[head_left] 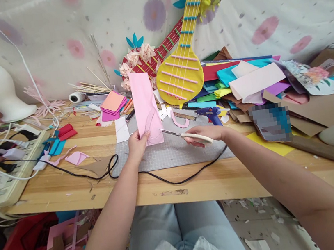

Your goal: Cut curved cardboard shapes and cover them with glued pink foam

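A tall strip of pink paper [142, 91] with a curved outline drawn on it is pinched by its lower left edge in my left hand [138, 146]. My right hand [201, 134] grips a pair of scissors [198, 137] with cream handles. Their blades point left, with the tips at the right edge of the strip, low down. Whether the blades touch the paper I cannot tell. Beneath both hands lies a grey cutting mat [177, 156]. A curved pink cutout [179, 120] rests on the mat behind the scissors.
A blue glue gun [211, 114] stands behind my right hand. A black cable [175, 182] loops across the table front. A yellow paper lute [180, 75] leans at the back. Coloured sheets [257, 81] pile up on the right; a power strip [17, 166] sits left.
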A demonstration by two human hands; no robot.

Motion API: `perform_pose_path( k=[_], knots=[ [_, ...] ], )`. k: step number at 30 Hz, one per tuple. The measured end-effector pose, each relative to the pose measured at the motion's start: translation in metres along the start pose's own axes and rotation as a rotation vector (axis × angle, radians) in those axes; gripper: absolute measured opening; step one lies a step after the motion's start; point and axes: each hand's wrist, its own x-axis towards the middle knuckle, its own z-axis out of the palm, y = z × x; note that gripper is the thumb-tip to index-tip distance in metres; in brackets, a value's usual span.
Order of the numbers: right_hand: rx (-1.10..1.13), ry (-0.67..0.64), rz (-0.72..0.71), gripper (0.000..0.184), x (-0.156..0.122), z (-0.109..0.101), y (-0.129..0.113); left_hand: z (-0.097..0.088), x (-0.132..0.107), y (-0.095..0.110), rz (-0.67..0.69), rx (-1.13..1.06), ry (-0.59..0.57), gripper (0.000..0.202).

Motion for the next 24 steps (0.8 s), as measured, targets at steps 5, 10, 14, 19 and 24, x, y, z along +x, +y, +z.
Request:
perform_pose_path(
  k=[5, 10, 14, 19, 24],
  knots=[
    [-0.070, -0.030, 0.062, 0.049, -0.001, -0.005, -0.004, -0.005, 0.001, 0.001, 0.042, 0.107, 0.022, 0.031],
    [-0.066, -0.093, 0.083, 0.049, -0.002, -0.009, -0.003, -0.007, 0.002, 0.002, 0.077, 0.121, -0.014, 0.030],
    [-0.085, -0.130, 0.116, 0.049, -0.001, -0.011, -0.004, -0.006, 0.003, -0.001, 0.102, 0.122, -0.034, 0.027],
    [-0.086, -0.164, 0.143, 0.050, 0.005, -0.013, -0.006, -0.005, 0.003, -0.004, 0.111, 0.117, -0.037, 0.023],
    [-0.080, -0.219, 0.144, 0.050, 0.011, -0.013, -0.013, -0.003, 0.004, -0.006, 0.050, 0.092, -0.041, 0.028]
  ],
)
